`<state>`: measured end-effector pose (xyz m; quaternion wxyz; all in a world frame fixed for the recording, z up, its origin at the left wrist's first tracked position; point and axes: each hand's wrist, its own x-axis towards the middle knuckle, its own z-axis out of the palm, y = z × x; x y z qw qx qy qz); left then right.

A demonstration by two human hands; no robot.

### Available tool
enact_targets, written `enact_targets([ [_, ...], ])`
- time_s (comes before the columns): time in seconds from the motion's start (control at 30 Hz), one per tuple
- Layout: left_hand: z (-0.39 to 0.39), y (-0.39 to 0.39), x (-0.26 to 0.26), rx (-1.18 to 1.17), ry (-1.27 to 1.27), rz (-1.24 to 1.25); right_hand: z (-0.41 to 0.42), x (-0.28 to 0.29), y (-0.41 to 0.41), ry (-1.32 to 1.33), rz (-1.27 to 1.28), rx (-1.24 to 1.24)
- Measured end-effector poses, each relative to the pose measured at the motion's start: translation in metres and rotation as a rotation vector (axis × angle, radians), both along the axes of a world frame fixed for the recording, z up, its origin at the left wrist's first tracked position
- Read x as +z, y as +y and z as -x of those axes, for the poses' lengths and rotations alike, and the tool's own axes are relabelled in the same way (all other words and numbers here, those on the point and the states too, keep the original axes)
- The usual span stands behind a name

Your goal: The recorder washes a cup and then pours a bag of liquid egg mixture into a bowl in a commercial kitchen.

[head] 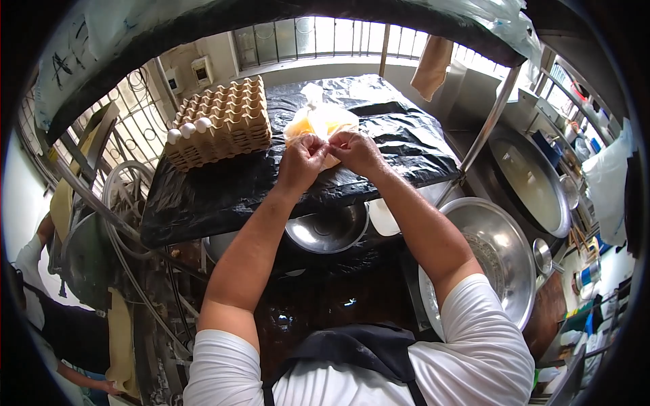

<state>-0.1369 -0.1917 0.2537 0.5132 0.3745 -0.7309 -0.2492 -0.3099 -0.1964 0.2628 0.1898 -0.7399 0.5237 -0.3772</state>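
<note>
A clear plastic bag (316, 119) with yellow-orange contents rests on a shelf covered in black plastic (406, 137). Its gathered top points away from me. My left hand (303, 156) pinches the near part of the bag between thumb and fingers. Beside it, almost touching, my right hand (358, 151) pinches the same area of plastic. What exactly lies between the fingertips is too small to tell. Left of the bag stands a stack of cardboard egg trays (223, 119), with several white eggs (188, 130) along its left corner.
Below the shelf sits a dark metal bowl (330, 231). A large steel basin (492, 243) stands at my right, near a big wok (530, 182) holding cloudy liquid. A metal post (490, 119) rises at the shelf's right corner. Another person (66, 325) is at the far left beside machinery.
</note>
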Motion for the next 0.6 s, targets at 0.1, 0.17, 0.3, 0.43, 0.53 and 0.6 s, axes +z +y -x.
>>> enact_targets([
  [0.1, -0.003, 0.003, -0.009, -0.002, 0.09, 0.0, -0.009, 0.0, 0.002, -0.269, -0.007, 0.049],
  [0.17, -0.013, -0.002, -0.016, -0.072, 0.194, -0.037, -0.024, 0.01, 0.011, -0.365, -0.045, 0.104],
  [0.3, 0.001, 0.025, 0.007, 0.019, 0.264, 0.067, -0.021, 0.028, 0.031, -0.531, -0.122, 0.144],
  [0.43, -0.006, 0.026, -0.001, 0.09, 0.262, 0.136, -0.018, 0.019, 0.027, -0.361, -0.078, 0.208],
  [0.53, -0.009, 0.031, -0.01, 0.123, 0.22, 0.119, -0.018, 0.012, 0.036, -0.322, -0.153, 0.24],
  [0.6, -0.011, 0.036, -0.014, 0.116, 0.219, 0.081, -0.017, 0.009, 0.032, -0.285, -0.156, 0.209],
])
